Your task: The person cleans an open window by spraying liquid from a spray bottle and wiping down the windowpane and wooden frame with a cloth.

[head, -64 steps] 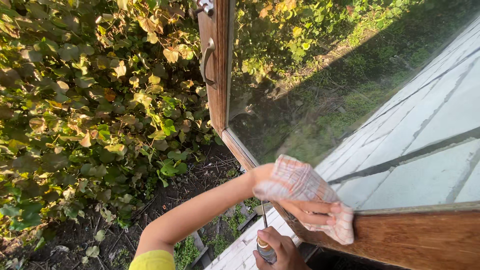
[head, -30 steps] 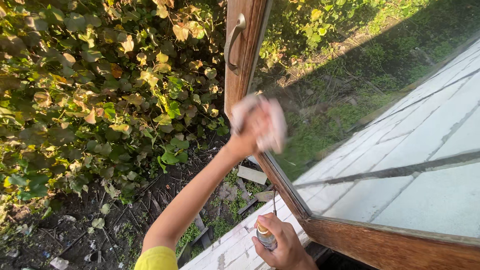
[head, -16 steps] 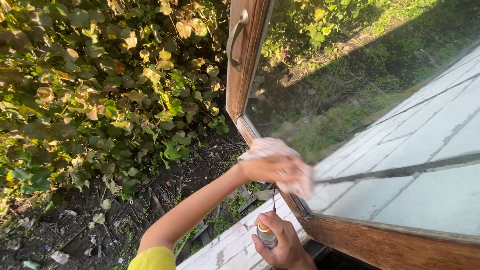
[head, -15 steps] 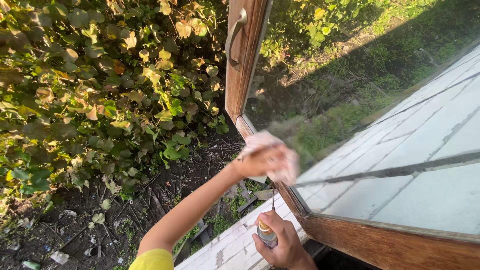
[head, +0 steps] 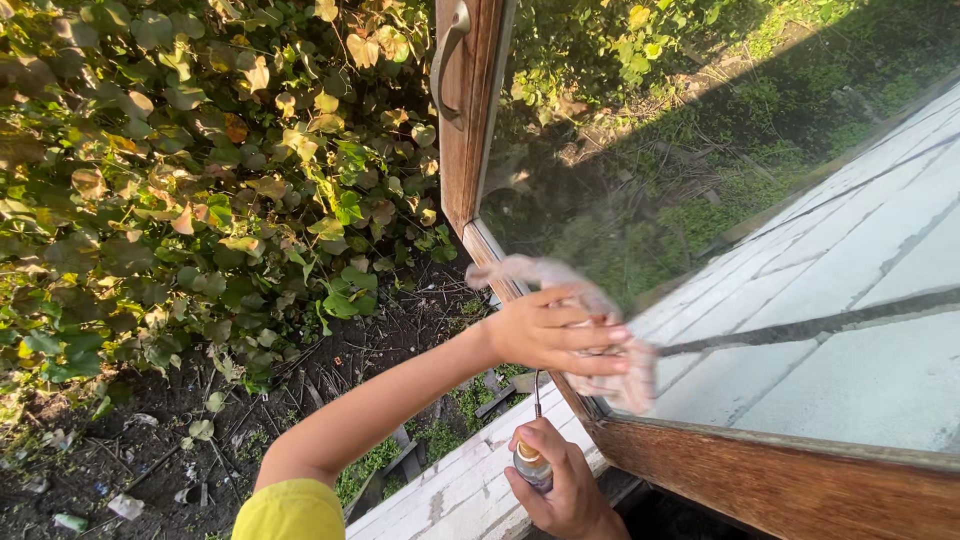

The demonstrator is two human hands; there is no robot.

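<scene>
My left hand [head: 555, 333] reaches out from a yellow sleeve and presses a pale pink cloth [head: 632, 377] flat against the lower left part of the window glass [head: 800, 250]. The fingers point right across the pane. The window sash has a brown wooden frame [head: 760, 480] and stands swung outward. Just below the frame's bottom corner, my right hand [head: 565, 487] grips a small bottle [head: 530, 465] with a thin tube sticking up from its top.
A metal handle [head: 447, 55] sits on the upright side of the wooden frame. Dense green and yellow leaves [head: 200, 180] and bare soil lie below on the left. A white-painted ledge [head: 450, 490] runs under my right hand.
My left hand swept the cloth from high up near the frame's left side down and to the right over the lower glass. The right hand kept the bottle in the same place.
</scene>
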